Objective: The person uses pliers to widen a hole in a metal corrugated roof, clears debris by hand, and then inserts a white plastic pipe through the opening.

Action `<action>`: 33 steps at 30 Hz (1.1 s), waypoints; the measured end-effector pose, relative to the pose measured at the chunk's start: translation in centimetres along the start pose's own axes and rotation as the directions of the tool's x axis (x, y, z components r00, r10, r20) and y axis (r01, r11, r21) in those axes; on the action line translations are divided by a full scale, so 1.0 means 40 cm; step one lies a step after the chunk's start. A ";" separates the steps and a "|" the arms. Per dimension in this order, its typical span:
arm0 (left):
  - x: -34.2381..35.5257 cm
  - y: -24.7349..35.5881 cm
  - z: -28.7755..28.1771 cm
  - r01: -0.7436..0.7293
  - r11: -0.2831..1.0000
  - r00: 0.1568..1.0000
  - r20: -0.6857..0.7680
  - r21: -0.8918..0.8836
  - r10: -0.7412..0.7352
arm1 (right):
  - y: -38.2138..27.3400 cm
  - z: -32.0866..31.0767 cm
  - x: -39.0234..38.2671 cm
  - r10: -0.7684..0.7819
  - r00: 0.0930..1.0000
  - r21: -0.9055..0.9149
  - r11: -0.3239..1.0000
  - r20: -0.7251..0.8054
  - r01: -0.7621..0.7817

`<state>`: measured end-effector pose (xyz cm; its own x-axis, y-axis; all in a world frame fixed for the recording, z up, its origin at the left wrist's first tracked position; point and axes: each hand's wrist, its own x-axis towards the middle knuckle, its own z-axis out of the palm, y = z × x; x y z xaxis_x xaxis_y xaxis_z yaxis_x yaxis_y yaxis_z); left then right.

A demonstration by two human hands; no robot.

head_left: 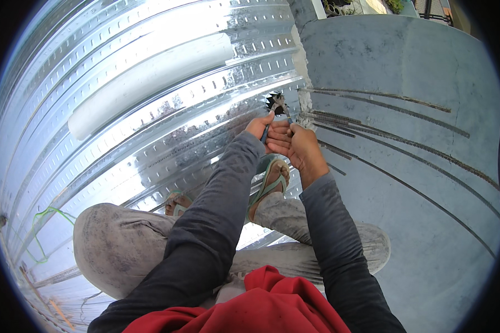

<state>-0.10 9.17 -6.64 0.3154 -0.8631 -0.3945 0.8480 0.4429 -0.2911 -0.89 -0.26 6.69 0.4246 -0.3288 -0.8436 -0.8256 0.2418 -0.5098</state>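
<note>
A pair of pincers [278, 103] with dark blue handles is between my two hands. Its jaws are at a jagged, dark hole [271, 100] in the shiny corrugated metal sheet [205, 119], close to the sheet's right edge. My left hand [259, 127] is closed on the left handle, thumb pointing up toward the jaws. On the other handle, my right hand [306, 150] is closed too, its thumb near the handle's end. Several fingers overlap between the palms, partly hiding the handles. How deep the jaws reach into the hole cannot be made out.
Several rusty steel bars [411, 127] stick out over the grey concrete surface [405, 61] at right. A long pale tube-like piece [150, 83] lies along the sheet. My sandalled feet [272, 180] are just below my hands. Green cord [39, 222] lies far left.
</note>
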 end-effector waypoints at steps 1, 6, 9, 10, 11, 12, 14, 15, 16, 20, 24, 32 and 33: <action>-0.004 0.003 0.006 0.004 1.000 1.000 0.002 0.014 -0.004 | -0.006 0.004 -0.008 -0.003 1.000 0.010 1.000 0.003 0.003; -0.003 0.018 -0.008 0.026 0.999 0.999 0.019 0.040 -0.026 | -0.012 0.023 -0.015 -0.021 1.000 0.029 0.999 -0.023 0.022; 0.031 0.037 -0.053 0.024 0.996 1.000 0.011 0.089 -0.025 | 0.010 0.041 0.008 -0.015 1.000 0.026 1.000 -0.005 0.015; 0.038 0.043 -0.069 0.027 0.993 1.000 0.011 0.114 -0.029 | 0.022 0.043 0.019 -0.012 1.000 0.024 1.000 0.004 0.012; 0.042 0.047 -0.081 0.030 0.990 0.999 0.011 0.137 -0.032 | 0.033 0.048 0.026 -0.002 1.000 0.025 1.000 0.001 0.002; 0.036 0.037 -0.053 0.068 0.986 0.998 0.002 0.153 -0.070 | 0.040 0.034 0.027 0.004 1.000 0.033 0.999 -0.021 -0.003; 0.018 0.022 -0.002 0.137 0.973 0.991 -0.018 0.187 -0.136 | 0.047 0.019 0.025 0.012 0.997 0.029 1.000 -0.071 -0.010; 0.025 0.037 -0.039 0.160 0.982 0.979 0.114 0.103 -0.172 | 0.045 0.049 0.024 0.016 0.998 0.003 1.000 -0.066 -0.016; 0.039 0.051 -0.084 0.191 0.981 0.949 0.249 0.026 -0.191 | 0.040 0.077 0.021 0.019 0.998 -0.023 1.000 -0.060 -0.021; -0.001 -0.012 0.066 0.179 0.968 0.984 -0.039 0.178 -0.175 | 0.007 0.006 -0.005 0.079 0.992 -0.073 0.994 -0.097 -0.086; 0.041 -0.050 0.078 0.035 0.987 0.992 -0.124 0.154 -0.016 | -0.047 -0.015 -0.022 0.090 0.995 -0.188 0.977 -0.040 -0.096; 0.201 -0.134 0.186 -0.139 0.975 0.985 0.079 -0.172 0.154 | -0.254 -0.084 -0.022 0.008 0.996 -0.718 0.692 -0.092 -0.072; 0.204 -0.135 0.214 -0.156 0.966 0.984 0.055 -0.208 0.171 | -0.275 -0.090 -0.012 0.012 0.996 -0.750 0.657 -0.091 -0.077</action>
<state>1.55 -2.33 -0.84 0.4784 -0.7868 -0.3900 0.6808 0.6128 -0.4011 6.65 -6.07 13.30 0.3792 -0.4079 -0.8306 -0.8536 -0.5008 -0.1437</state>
